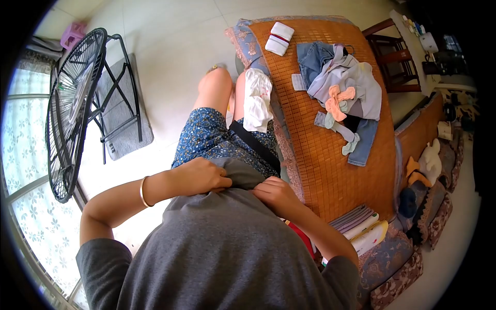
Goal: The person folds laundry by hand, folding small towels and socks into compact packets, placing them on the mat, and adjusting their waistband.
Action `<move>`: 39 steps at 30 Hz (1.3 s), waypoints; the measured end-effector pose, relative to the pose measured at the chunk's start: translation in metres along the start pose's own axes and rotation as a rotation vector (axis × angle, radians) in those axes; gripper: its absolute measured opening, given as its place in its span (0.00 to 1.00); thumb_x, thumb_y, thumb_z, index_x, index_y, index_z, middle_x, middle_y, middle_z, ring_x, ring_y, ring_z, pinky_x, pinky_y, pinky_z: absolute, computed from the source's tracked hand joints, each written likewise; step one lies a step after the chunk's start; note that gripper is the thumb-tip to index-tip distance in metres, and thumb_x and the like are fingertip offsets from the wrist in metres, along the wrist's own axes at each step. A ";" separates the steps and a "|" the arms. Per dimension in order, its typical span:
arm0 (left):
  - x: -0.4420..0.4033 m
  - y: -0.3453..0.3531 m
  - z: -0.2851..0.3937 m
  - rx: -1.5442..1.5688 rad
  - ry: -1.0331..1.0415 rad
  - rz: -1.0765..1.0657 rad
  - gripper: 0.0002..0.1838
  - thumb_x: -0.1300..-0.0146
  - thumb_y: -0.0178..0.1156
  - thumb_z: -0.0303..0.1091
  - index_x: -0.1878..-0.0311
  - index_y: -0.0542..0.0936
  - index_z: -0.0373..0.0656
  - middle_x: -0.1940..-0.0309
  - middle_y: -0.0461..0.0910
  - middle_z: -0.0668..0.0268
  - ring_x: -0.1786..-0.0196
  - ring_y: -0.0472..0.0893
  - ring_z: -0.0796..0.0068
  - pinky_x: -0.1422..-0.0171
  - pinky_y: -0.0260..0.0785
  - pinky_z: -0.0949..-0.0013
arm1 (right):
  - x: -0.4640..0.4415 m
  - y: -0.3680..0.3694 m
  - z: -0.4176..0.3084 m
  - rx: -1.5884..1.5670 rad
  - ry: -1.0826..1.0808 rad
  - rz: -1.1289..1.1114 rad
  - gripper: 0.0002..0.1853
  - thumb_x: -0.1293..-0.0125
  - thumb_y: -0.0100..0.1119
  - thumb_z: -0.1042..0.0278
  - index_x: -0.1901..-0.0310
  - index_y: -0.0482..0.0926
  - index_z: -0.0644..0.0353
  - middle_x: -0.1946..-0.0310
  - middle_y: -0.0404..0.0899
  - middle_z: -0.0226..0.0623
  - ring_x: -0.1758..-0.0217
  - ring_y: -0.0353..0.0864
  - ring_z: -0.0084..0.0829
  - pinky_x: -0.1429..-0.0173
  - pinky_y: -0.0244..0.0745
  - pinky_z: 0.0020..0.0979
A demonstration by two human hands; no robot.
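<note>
My left hand (204, 175), with a bracelet on the wrist, is closed on the bunched hem of the grey T-shirt (222, 232) I am wearing. Close beside it, my right hand (275, 195) pinches the same hem at my waist. Below the hem are blue patterned shorts (199, 137), with a black strap (253, 144) running across the lap. A crumpled white garment (257, 98) with small coloured marks lies over my right thigh, apart from both hands.
To the right, a brown woven mat (320, 181) bears a heap of clothes (356, 85), peach socks (338, 101), a rolled white cloth (279, 39) and folded clothes (356, 222). A round black folding chair (77, 108) stands left; a wooden chair (395, 54) is at the far right.
</note>
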State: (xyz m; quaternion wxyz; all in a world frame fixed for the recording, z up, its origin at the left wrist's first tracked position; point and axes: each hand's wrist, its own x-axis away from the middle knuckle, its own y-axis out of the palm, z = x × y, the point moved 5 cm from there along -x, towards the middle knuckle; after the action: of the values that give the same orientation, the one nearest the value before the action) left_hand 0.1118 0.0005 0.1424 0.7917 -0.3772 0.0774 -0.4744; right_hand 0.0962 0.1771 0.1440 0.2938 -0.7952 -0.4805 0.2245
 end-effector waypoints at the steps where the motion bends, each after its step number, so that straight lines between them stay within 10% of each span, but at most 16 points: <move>1: 0.002 0.001 -0.001 0.002 -0.027 -0.009 0.06 0.40 0.53 0.35 0.64 0.75 0.44 0.71 0.77 0.63 0.68 0.80 0.62 0.66 0.72 0.62 | -0.001 0.001 0.000 0.007 -0.014 -0.008 0.08 0.48 0.53 0.71 0.65 0.78 0.57 0.75 0.73 0.29 0.68 0.76 0.29 0.59 0.69 0.29; 15: 0.022 -0.025 -0.033 0.294 -0.178 0.194 0.08 0.38 0.55 0.36 0.59 0.77 0.45 0.68 0.79 0.64 0.66 0.80 0.64 0.63 0.72 0.63 | -0.004 -0.037 0.028 -0.052 0.106 -0.111 0.06 0.44 0.58 0.72 0.64 0.80 0.58 0.73 0.79 0.31 0.66 0.79 0.34 0.56 0.71 0.35; 21: -0.035 -0.050 -0.105 0.354 -0.296 0.599 0.08 0.38 0.55 0.33 0.64 0.76 0.38 0.72 0.79 0.58 0.69 0.79 0.61 0.62 0.71 0.64 | -0.043 -0.052 0.182 -0.347 0.523 0.524 0.07 0.33 0.52 0.68 0.64 0.72 0.62 0.75 0.79 0.36 0.72 0.80 0.27 0.68 0.72 0.27; 29: -0.117 0.028 -0.187 0.735 -0.574 0.959 0.25 0.41 0.63 0.43 0.55 0.69 0.28 0.65 0.76 0.52 0.63 0.79 0.62 0.58 0.73 0.63 | -0.084 0.012 0.344 -0.332 0.921 0.509 0.23 0.37 0.55 0.45 0.71 0.74 0.62 0.80 0.74 0.30 0.80 0.73 0.23 0.76 0.66 0.27; 39: -0.118 0.031 -0.172 0.859 -0.419 0.993 0.25 0.45 0.65 0.32 0.48 0.65 0.35 0.69 0.78 0.59 0.66 0.78 0.71 0.60 0.71 0.70 | -0.116 0.000 0.333 -0.514 0.872 0.551 0.15 0.39 0.61 0.56 0.72 0.72 0.59 0.78 0.72 0.26 0.77 0.69 0.18 0.74 0.63 0.21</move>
State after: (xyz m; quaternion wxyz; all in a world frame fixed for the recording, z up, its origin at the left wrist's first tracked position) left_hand -0.0128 0.0147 -0.0271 0.9928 -0.0336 -0.1086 0.0389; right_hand -0.1678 0.1568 -0.0895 0.1928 -0.9559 -0.1292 -0.1798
